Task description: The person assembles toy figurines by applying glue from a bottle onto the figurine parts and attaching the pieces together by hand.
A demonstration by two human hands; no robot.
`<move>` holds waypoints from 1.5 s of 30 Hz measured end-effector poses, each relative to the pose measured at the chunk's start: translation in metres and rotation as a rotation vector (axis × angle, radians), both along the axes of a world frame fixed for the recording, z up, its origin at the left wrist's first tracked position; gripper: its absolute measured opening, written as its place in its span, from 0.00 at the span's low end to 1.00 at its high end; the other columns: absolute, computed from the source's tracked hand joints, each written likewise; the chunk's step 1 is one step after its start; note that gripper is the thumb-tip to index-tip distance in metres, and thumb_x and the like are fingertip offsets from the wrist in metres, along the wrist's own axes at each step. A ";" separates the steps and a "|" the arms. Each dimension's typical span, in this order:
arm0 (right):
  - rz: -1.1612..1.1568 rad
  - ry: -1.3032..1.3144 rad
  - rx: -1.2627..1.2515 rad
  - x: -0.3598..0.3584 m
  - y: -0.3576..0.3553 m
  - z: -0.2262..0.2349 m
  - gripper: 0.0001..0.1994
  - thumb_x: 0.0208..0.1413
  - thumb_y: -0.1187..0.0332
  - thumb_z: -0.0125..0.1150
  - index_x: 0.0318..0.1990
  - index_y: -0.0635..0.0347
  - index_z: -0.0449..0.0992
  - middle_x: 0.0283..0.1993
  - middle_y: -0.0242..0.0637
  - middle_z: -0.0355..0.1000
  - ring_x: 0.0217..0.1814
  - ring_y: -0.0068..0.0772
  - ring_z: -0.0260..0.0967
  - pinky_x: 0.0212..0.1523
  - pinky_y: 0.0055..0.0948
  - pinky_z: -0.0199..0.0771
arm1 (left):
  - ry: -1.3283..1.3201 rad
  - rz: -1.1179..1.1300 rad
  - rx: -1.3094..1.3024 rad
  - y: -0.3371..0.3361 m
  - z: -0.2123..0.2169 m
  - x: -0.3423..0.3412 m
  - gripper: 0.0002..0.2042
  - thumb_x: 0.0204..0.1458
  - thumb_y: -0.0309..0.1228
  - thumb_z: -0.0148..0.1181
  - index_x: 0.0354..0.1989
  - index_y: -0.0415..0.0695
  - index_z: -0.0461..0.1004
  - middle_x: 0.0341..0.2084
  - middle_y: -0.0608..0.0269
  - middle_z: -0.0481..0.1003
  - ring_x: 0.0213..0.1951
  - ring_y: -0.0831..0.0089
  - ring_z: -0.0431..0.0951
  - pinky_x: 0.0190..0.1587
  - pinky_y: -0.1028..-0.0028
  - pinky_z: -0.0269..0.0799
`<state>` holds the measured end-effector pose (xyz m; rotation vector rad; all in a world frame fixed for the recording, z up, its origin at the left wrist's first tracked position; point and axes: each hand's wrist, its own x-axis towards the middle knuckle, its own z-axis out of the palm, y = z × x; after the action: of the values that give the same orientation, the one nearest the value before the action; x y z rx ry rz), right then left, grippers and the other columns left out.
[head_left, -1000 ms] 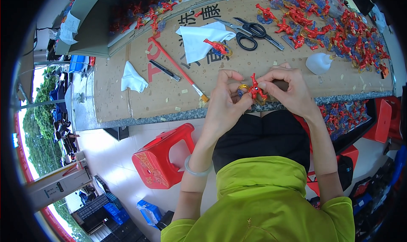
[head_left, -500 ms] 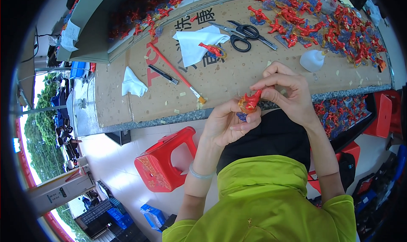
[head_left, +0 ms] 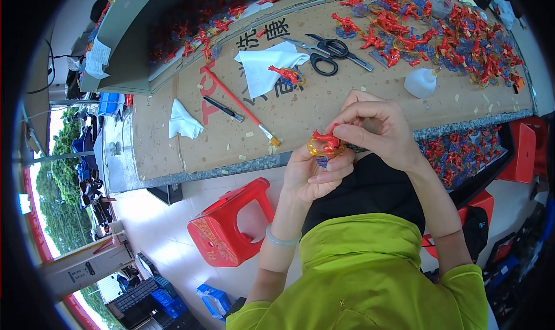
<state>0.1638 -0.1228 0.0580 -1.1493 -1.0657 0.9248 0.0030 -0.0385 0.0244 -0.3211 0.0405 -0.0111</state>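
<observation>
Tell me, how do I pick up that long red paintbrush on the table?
Take the red paintbrush by its thin handle near the middle, coming from above. It lies flat on the cardboard, slanting, with open space on both sides there. Avoid the bristle end near the table edge.

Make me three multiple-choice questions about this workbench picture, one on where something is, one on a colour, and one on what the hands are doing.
1. Where do the scissors lie?
A. On the cardboard-covered bench
B. On the stool
C. On the floor

2. What colour is the plastic stool?
A. Blue
B. Red
C. White

3. What is the small red figure doing?
A. Lying loose on the bench
B. Resting on the white cloth
C. Being held between both hands

Answers: 1 A, they rest on the cardboard near the white cloth. 2 B, it is plainly red. 3 C, the left hand and right hand both grip it.
</observation>
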 end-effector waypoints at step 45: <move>-0.248 -0.113 -0.098 0.004 -0.011 0.005 0.06 0.54 0.75 0.61 0.38 0.68 0.78 0.28 0.30 0.72 0.31 0.15 0.66 0.28 0.18 0.64 | 0.576 0.258 1.006 -0.017 0.027 -0.009 0.15 0.63 0.33 0.47 0.38 0.30 0.72 0.33 0.46 0.78 0.30 0.68 0.78 0.36 0.74 0.75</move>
<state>0.1674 -0.1339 0.0627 -1.3938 -0.9499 0.7297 -0.0065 -0.0552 0.0512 0.6888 0.5565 0.3501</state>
